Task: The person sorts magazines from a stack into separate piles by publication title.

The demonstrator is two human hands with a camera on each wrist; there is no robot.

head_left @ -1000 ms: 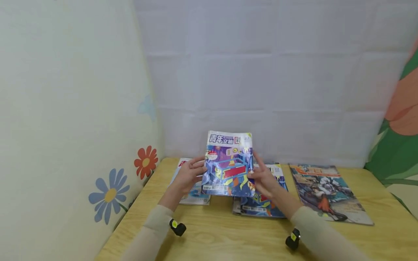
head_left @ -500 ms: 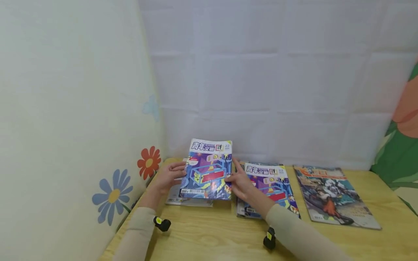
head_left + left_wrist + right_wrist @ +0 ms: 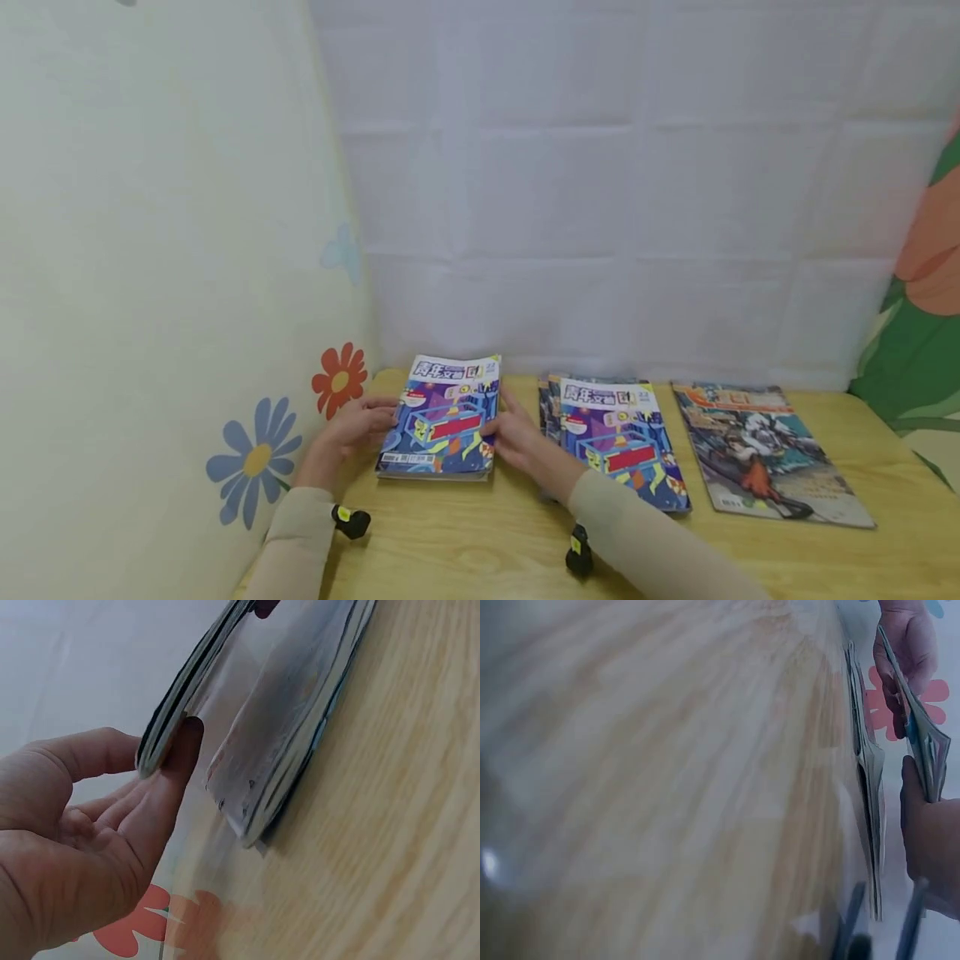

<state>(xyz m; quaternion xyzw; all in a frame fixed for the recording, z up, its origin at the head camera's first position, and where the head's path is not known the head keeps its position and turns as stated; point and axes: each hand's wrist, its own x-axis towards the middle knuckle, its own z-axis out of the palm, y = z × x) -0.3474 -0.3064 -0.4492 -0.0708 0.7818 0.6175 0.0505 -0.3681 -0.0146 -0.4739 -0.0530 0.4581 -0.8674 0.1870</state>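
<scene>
Both hands hold a magazine (image 3: pixel 450 425) with a purple and blue cover and a white title band, at the left of the table. My left hand (image 3: pixel 352 433) pinches its left edge; in the left wrist view, thumb and fingers (image 3: pixel 187 746) lie on opposite faces. Along the right edge, my right hand (image 3: pixel 521 437) grips it, also seen in the right wrist view. Under it another magazine (image 3: pixel 315 720) lies on the table, with a gap between them in the left wrist view. In the head view that lower magazine is mostly covered.
To the right, a same-cover magazine (image 3: pixel 618 442) lies over a darker one (image 3: pixel 550 408), partly behind the right forearm. Farther right lies a larger magazine (image 3: pixel 768 454) with figures on its cover. A white cloth (image 3: pixel 525 183) hangs behind the wooden table (image 3: pixel 465 542); a flower-painted wall (image 3: pixel 187 250) stands left.
Both hands have carried the magazine left and down from mid-air, bringing it over the left magazine. The magazines on the right have stayed put.
</scene>
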